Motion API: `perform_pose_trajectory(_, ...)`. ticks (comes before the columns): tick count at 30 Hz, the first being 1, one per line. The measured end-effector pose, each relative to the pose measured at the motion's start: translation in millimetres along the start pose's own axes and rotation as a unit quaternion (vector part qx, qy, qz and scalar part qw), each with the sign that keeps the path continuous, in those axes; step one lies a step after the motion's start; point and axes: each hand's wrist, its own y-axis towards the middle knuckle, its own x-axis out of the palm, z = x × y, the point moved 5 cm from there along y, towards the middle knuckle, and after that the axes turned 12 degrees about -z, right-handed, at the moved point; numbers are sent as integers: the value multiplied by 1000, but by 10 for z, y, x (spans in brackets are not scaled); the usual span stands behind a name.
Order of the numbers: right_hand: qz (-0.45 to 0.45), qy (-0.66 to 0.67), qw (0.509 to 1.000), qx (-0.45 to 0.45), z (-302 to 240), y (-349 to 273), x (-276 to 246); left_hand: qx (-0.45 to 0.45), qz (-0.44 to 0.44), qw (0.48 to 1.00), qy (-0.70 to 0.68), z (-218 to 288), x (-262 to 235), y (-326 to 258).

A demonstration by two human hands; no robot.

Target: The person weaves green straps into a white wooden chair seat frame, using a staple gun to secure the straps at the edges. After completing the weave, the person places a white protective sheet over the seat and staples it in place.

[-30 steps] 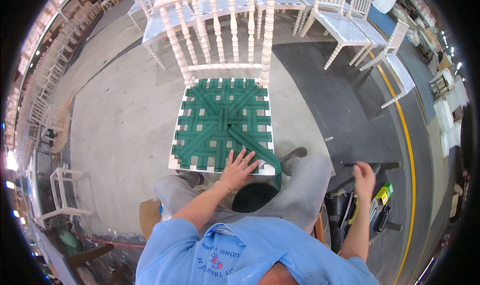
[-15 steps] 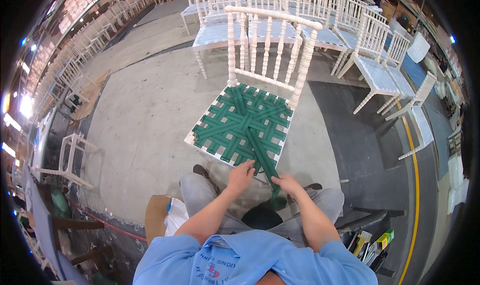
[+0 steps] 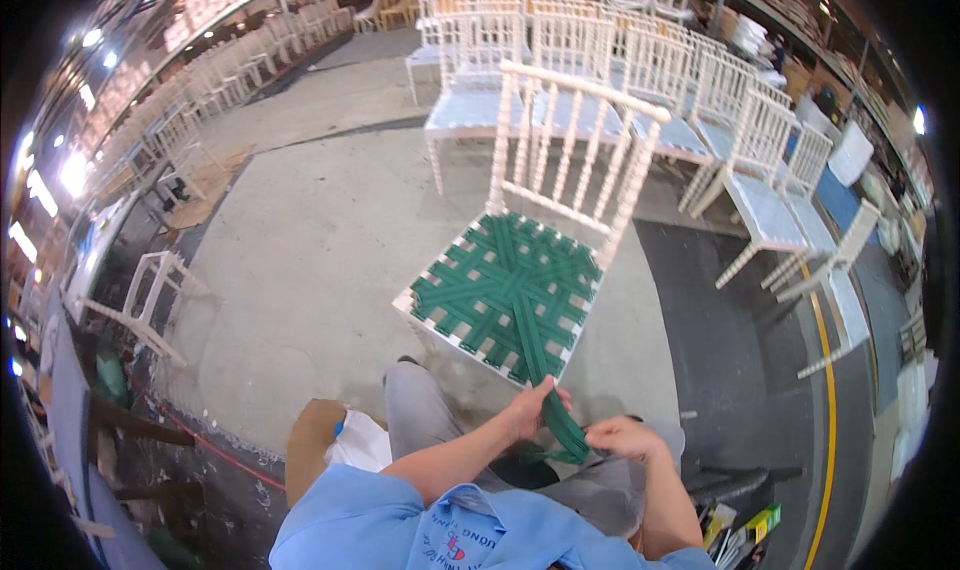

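In front of me stands a white chair (image 3: 440,335) with a spindle back, its seat woven from green webbing (image 3: 470,290). Diagonal bands cross near the middle of the seat. One loose green webbing strap (image 3: 566,428) runs from that crossing over the front edge toward my lap. My left hand (image 3: 535,410) is closed around this strap just below the seat edge. My right hand (image 3: 628,437) is closed beside the strap's lower part, fingertips at its edge, and appears to pinch it. The strap's far end is partly lost against my dark lap area.
Rows of white chairs with pale seats (image 3: 480,110) fill the back and right. A white chair frame (image 3: 150,305) lies at the left. Tools in a holder (image 3: 735,535) sit at my lower right. A brown object with a white bag (image 3: 358,440) is by my left leg.
My left hand has moved from the seat's front edge onto the strap. My right hand has shifted right and lower, drawing the strap along. The view has tilted, so the chair appears lower.
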Motion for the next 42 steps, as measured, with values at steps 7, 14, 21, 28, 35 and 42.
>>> perform_pose_trajectory(7, -13, 328, 944, -28, -598, 1223, -486, -42, -67, 997, -4, -198, 318, -89)
perform_pose_trajectory(14, 13, 495, 868, -17, -615, 1987, -296, -77, -33, 995, 53, -265, 39, -192)
perform_pose_trajectory(21, 135, 373, 918, 25, -319, 2083, -376, -17, 102, 994, -34, -356, -396, -174)
perform_pose_trajectory(28, 157, 245, 957, 2, -425, 1987, 225, 193, 428, 863, -185, 131, -1196, 228)
perform_pose_trajectory(35, 284, 170, 943, 39, 111, 1272, 295, 156, 551, 804, -158, 46, -930, 634)
perform_pose_trajectory(42, 303, 162, 939, 29, 262, 1027, 602, 175, 531, 804, -203, 63, -1092, 675)
